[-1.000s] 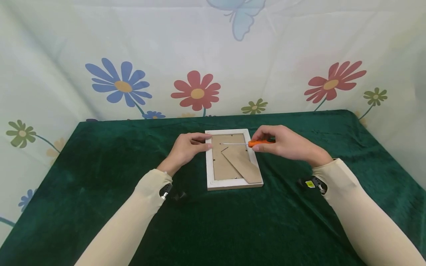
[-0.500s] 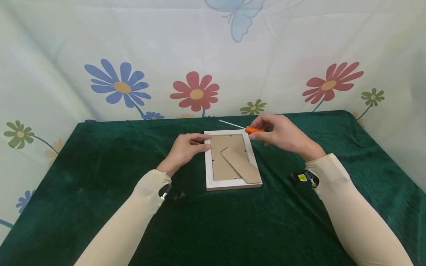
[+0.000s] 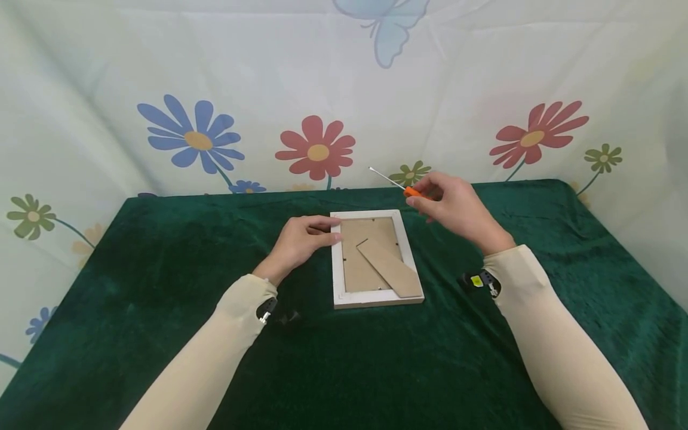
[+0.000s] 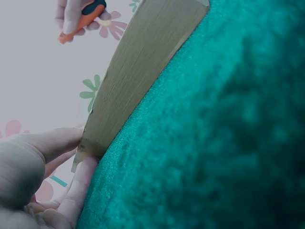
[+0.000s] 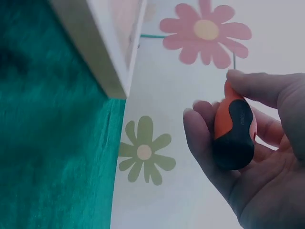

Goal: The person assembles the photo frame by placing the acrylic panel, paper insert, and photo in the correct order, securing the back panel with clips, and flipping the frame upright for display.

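Note:
A picture frame (image 3: 338,269) with a white border lies back side up, showing a tan backing board (image 3: 373,230) and a slanted stand flap (image 3: 389,267). My left hand (image 3: 301,239) rests at its left edge, thumb and a finger touching the border. In the left wrist view, fingertips press the bare wooden side (image 4: 138,71) near its far end. Above and beyond the frame's far right corner, my right hand (image 3: 454,203) holds a screwdriver (image 3: 412,192) by its orange and black handle. Its thin metal shaft points up to the left, clear of the frame.
Dark green velvet cloth (image 3: 188,269) covers the table under the frame. Behind it hangs a pale curtain (image 3: 242,71) printed with flowers and a butterfly. Small tabs sit along the backing board's edges.
My right hand has lifted the screwdriver away from over the backing board, upward and toward the back, and its shaft now tilts upward. My left hand and the frame have stayed put.

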